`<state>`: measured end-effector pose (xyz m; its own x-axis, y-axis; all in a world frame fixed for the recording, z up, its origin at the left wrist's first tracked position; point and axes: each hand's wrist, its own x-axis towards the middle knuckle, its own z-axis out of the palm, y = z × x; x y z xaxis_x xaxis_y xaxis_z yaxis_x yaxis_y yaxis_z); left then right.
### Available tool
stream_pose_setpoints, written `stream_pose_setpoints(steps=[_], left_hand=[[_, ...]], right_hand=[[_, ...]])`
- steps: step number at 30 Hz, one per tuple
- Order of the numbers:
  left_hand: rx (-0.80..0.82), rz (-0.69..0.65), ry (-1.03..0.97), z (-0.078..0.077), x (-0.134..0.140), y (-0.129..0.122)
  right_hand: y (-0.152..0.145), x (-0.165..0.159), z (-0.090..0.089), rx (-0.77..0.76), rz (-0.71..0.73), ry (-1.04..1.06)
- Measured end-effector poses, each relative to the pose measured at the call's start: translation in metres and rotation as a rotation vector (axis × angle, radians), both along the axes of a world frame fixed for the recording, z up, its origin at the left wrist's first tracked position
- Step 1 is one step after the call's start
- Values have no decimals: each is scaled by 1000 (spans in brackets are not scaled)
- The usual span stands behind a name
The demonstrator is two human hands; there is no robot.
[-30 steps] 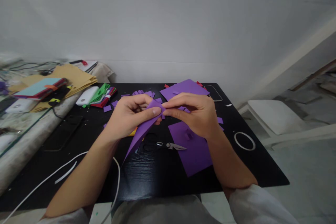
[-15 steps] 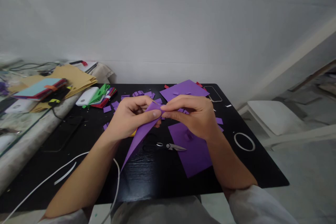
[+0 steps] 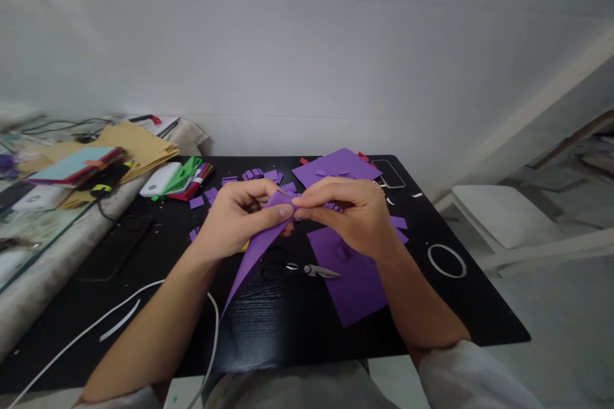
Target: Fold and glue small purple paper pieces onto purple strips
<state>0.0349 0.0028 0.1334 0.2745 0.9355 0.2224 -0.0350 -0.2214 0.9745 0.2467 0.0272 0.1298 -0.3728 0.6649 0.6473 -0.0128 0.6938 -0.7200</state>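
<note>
My left hand point(image 3: 244, 216) pinches a purple sheet point(image 3: 256, 249), maybe paper or foam, between thumb and fingers; the sheet slants down toward the table's front. At its upper corner my right hand point(image 3: 352, 209) is closed, thumb and forefinger pressed together against the edge. Whether a small piece sits between those fingertips is hidden. Below the hands lie scissors point(image 3: 307, 270) with dark handles, their blades over a second purple sheet point(image 3: 357, 297). Another purple sheet point(image 3: 338, 163) lies behind my right hand. Small purple cut pieces point(image 3: 252, 174) are scattered around the hands.
The black table point(image 3: 254, 332) stands against a wall. At left are a white device point(image 3: 160, 179), green strips point(image 3: 186, 176), brown envelopes point(image 3: 139, 147) and a white cable point(image 3: 91, 326). A white ring point(image 3: 447, 261) lies at right, beside a white chair point(image 3: 499, 214).
The hands keep almost the same pose on the purple sheet. My right fingertips have shifted very slightly at its corner, and the view has tilted a little.
</note>
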Motion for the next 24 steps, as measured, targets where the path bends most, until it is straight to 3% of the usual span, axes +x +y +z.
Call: stream_pose_setpoints(steps=[5, 10, 15, 24], left_hand=[[-7, 17, 17, 0, 0, 0], [21, 30, -22, 1, 2, 2], [56, 57, 14, 0, 2, 2], [155, 114, 149, 2, 1, 2]], right_hand=[[2, 1, -2, -36, 26, 7], [5, 2, -5, -321, 113, 62], [-1, 0, 1, -439, 115, 14], [-4, -3, 2, -474, 139, 23]])
